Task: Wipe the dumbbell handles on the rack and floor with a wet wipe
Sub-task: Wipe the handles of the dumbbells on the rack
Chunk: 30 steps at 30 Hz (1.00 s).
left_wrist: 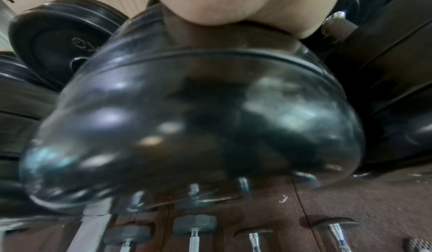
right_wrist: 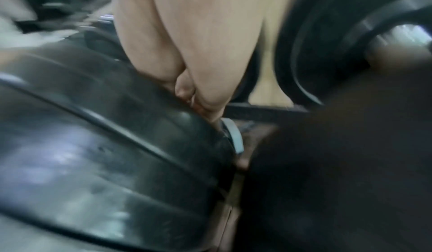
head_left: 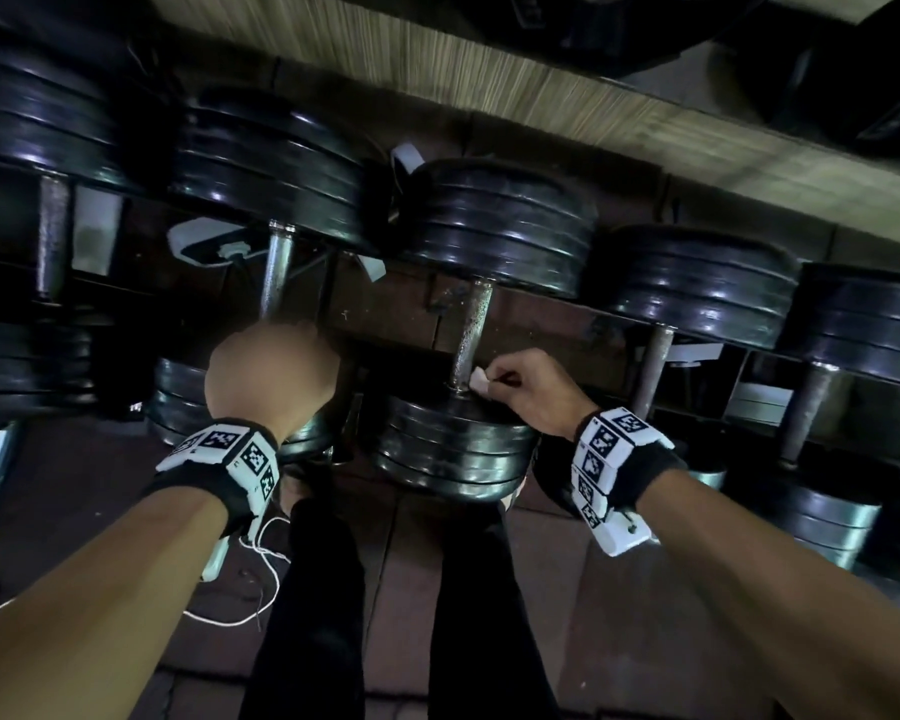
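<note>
We are bent over a row of black plate dumbbells lying side by side on a dark brown rubber floor [head_left: 552, 589], with a pale wood-grain wall base [head_left: 437, 80] running behind them. Our right hand [head_left: 533, 389] pinches a small white wet wipe [head_left: 479, 381] between thumb and fingertips and holds it against the near end of the middle dumbbell's handle [head_left: 471, 335], a speckled, worn metal bar, just where it meets the near stack of plates [head_left: 453, 449]. Our left hand [head_left: 271, 371] is closed in a fist over the near end of the neighbouring dumbbell handle [head_left: 276, 272], a shinier chrome bar; from above the fingers are hidden, but the left wrist view shows them wrapped round that bar just above a glossy black plate [left_wrist: 187, 126]. The two hands are well apart, one on each handle. Both wrists carry black bands with white marker blocks [head_left: 230, 449]. The right wrist view is blurred, showing only curled fingers [right_wrist: 187, 89] against a plate edge. A thin white cord [head_left: 261, 563] lies on the floor by our dark trouser legs [head_left: 328, 589].
</note>
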Motion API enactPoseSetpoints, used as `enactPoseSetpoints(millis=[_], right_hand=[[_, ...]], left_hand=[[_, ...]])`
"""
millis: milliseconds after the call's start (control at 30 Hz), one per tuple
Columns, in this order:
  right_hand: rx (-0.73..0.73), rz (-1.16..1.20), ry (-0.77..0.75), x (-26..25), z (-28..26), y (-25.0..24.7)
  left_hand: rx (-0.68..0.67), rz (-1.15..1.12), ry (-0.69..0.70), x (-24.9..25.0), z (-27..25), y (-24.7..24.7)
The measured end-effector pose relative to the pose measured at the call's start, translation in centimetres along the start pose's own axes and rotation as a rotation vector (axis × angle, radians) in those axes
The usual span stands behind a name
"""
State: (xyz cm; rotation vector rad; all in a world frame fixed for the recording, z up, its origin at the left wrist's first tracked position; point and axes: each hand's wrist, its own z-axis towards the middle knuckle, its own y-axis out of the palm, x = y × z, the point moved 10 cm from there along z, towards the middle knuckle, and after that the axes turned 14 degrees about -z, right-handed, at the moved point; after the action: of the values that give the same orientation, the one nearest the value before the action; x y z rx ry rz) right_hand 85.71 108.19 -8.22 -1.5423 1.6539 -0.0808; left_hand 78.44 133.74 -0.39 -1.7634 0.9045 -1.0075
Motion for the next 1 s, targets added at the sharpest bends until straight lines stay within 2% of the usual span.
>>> enactPoseSetpoints(millis=[167,233,367,467,533,600,767,900,1000], right_hand=[[0.014,-0.261,-0.355,-6.8,-0.1,-0.2],[-0.023,-0.345,-0.385,-7.8,0.2,0.2],[-0.074,-0.394,-0.303,-6.2,-0.5,0.1],[-0.093,-0.436,-0.066,-2.3,-1.0,-0.4],[-0.088,-0.353,0.106,0.2,-0.5,-0.5],[-0.044,-0.280,0.182,0.7,0.8,-0.1],[-0.047,-0.226,0.171,-0.8,2.4,1.3],[0.022,-0.079,0.176,0.4,0.5,0.4],[0.045,-0.011,0.117,-1.3,-1.7,-0.2]], left_hand=[[-0.002,-0.001,0.001,0.1,0.0,0.0],[0.006,-0.002,0.001,0.0,0.0,0.0],[-0.010,-0.002,0.002,0.0,-0.1,0.3],[-0.012,-0.011,-0.002,0.0,-0.1,0.1],[-0.020,-0.019,-0.006,0.0,-0.1,0.2],[-0.037,-0.022,0.000,0.1,0.0,0.3],[-0.005,-0.018,0.045,0.2,0.0,0.0],[0.000,-0.012,0.044,0.3,0.0,0.1],[-0.010,-0.033,0.016,0.2,-0.1,0.0]])
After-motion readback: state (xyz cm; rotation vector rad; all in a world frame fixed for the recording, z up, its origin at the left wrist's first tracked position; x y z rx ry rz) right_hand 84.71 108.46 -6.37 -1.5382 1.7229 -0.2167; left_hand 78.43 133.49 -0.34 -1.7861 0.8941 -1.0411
